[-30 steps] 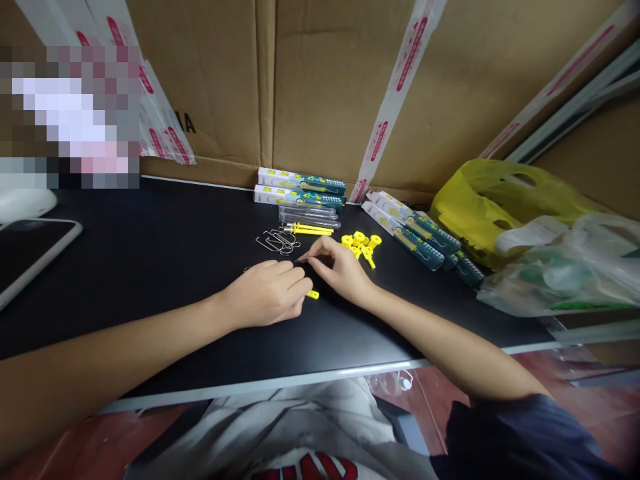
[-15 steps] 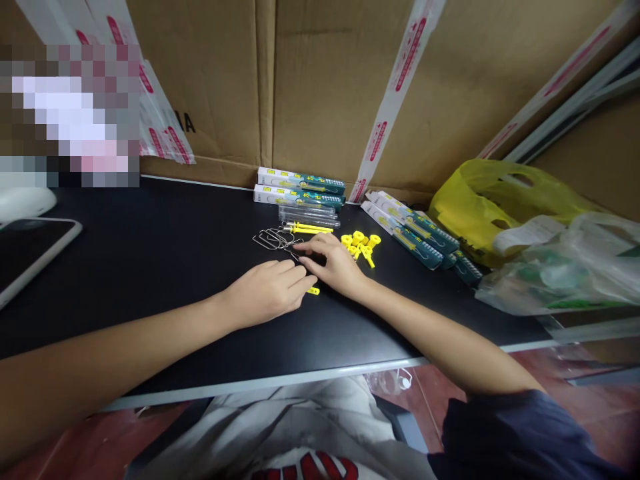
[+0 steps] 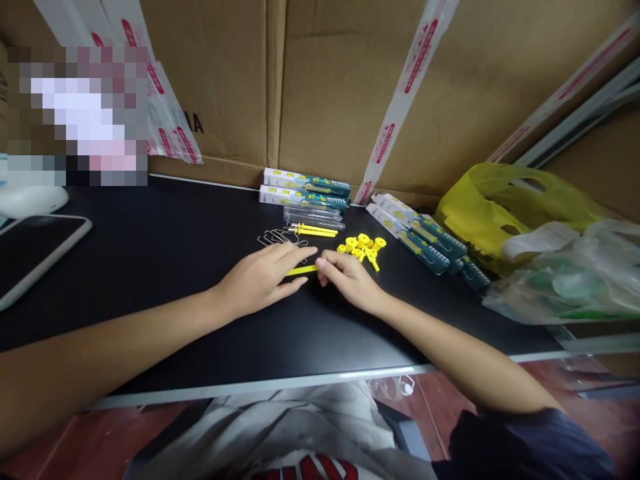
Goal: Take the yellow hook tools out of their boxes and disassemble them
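Note:
My right hand (image 3: 347, 277) pinches the right end of a thin yellow plastic strip (image 3: 301, 270) between thumb and fingers. My left hand (image 3: 255, 280) is open around the strip's other end, thumb apart from the stretched fingers; that end is hidden by the hand. Bent metal wire hooks (image 3: 270, 237) lie just beyond my left fingers, partly covered. Yellow rods with metal ends (image 3: 317, 231) lie behind the hands, in front of clear plastic tubes (image 3: 314, 217). Several yellow plastic caps (image 3: 363, 240) form a pile beyond my right hand.
Printed boxes (image 3: 305, 198) lie at the back against cardboard, with more boxes (image 3: 410, 233) to the right. Beside them sit a yellow plastic bag (image 3: 475, 200) and a clear bag (image 3: 565, 280). At left are a phone (image 3: 40, 247) and a white rounded object (image 3: 33, 201).
My right hand has moved from the wire hooks back toward me and now holds the yellow strip's end. My left hand's fingers have spread from a closed grip. The view has shifted slightly.

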{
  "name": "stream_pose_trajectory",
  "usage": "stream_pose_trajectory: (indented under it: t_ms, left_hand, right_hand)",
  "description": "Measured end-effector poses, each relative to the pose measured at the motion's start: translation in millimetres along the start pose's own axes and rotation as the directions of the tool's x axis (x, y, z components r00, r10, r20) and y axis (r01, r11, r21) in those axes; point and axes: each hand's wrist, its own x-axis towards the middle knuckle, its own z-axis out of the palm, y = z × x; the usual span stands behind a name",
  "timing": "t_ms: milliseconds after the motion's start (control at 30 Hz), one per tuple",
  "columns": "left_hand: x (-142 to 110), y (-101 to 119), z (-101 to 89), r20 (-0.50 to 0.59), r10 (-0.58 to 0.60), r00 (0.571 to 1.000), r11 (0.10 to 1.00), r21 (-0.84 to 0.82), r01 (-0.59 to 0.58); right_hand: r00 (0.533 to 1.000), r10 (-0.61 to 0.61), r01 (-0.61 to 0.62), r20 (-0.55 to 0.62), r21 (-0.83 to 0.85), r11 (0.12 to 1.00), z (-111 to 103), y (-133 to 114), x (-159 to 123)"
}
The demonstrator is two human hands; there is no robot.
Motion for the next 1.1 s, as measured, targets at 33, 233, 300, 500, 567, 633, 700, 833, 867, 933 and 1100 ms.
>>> stream_pose_trajectory:
  t_ms: [33, 233, 300, 500, 567, 633, 700, 833, 867, 933, 1100]
  left_hand:
    - [0, -1, -2.0, -0.025, -0.034, 0.999, 0.998, -0.051, 0.033]
    - [2, -8, -6.7, -0.145, -0.269, 0.952, 0.926, -0.312, 0.214]
    - [2, -10, -4.4, -0.145, -0.332, 0.932, 0.891, -0.374, 0.259]
    - [2, -8, -2.3, -0.154, -0.39, 0.908, 0.881, -0.351, 0.318]
    - [2, -7, -3.2, -0.145, -0.374, 0.916, 0.886, -0.347, 0.306]
    - [3, -7, -3.6, -0.141, -0.354, 0.925, 0.893, -0.346, 0.289]
    - [3, -7, -3.1, -0.141, -0.335, 0.931, 0.9, -0.341, 0.272]
    - [3, -7, -0.9, -0.134, -0.3, 0.944, 0.917, -0.314, 0.247]
    - [2, -7, -0.5, -0.135, -0.289, 0.948, 0.922, -0.306, 0.238]
    - [2, -7, 0.2, -0.138, -0.267, 0.954, 0.932, -0.289, 0.219]
    - [1, -8, 0.8, -0.102, -0.209, 0.973, 0.951, -0.254, 0.178]
  right_hand:
    - [1.0, 0.016, -0.015, -0.018, 0.032, 0.999, -2, 2, 1]
    - [0.977, 0.115, -0.063, -0.18, 0.268, 0.961, -11, 5, 4]
    - [0.962, 0.146, -0.061, -0.231, 0.338, 0.939, -12, 3, 4]
    - [0.944, 0.178, -0.053, -0.279, 0.401, 0.914, -13, 1, 4]
    - [0.945, 0.176, -0.056, -0.275, 0.395, 0.917, -13, 2, 5]
    - [0.947, 0.177, -0.063, -0.267, 0.387, 0.92, -13, 2, 4]
    - [0.949, 0.178, -0.068, -0.261, 0.381, 0.922, -12, 3, 4]
    - [0.954, 0.18, -0.083, -0.239, 0.365, 0.927, -10, 4, 4]
    - [0.956, 0.181, -0.089, -0.231, 0.36, 0.929, -9, 4, 3]
    - [0.962, 0.179, -0.098, -0.206, 0.349, 0.932, -7, 4, 3]
    - [0.983, 0.149, -0.114, -0.103, 0.289, 0.95, -4, 4, 2]
